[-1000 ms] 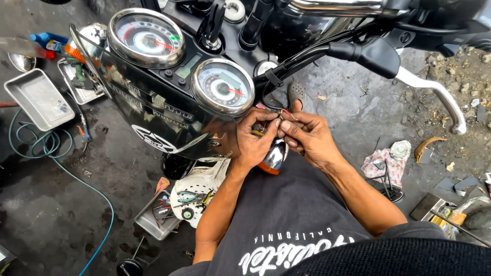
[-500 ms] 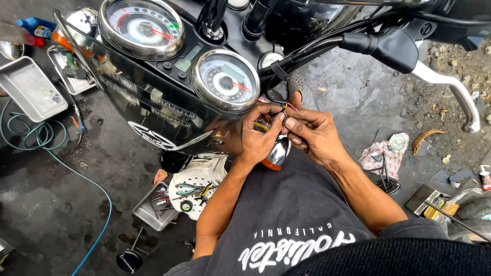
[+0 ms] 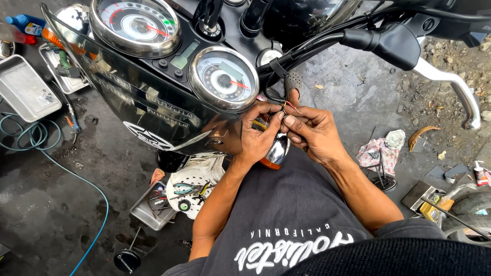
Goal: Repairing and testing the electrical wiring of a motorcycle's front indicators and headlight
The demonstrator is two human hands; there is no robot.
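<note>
While our two hands meet just under the round dials, we pinch some thin red and black wires (image 3: 287, 105) between our fingertips. Our left hand (image 3: 258, 134) curls in from the left, with its thumb and first finger closed on the wires. Our right hand (image 3: 313, 132) comes in from the right, and its fingers are closed on the same wires too. The wire ends poke up just above our fingertips.

Right under our left hand sits a shiny silver turn light with an orange lens (image 3: 275, 153), and our palm rests against it. Just above our hands is the small round silver dial (image 3: 224, 79), and up and to the left of it is the big round silver dial (image 3: 135, 24). A shiny black motorcycle panel (image 3: 143, 110) spreads out to the left of our left hand.

Up and to the right of our right hand we see the black handlebar grip (image 3: 391, 43) and a silver lever (image 3: 452, 87).

Down and to the left of our left hand lies a white round plate with small tools (image 3: 194, 186). Far to the left rest a flat silver metal tray (image 3: 23, 89) and a thin blue hose (image 3: 61, 163) on the wet grey ground. To the right of our right hand lies a crumpled patterned rag (image 3: 383, 151).
</note>
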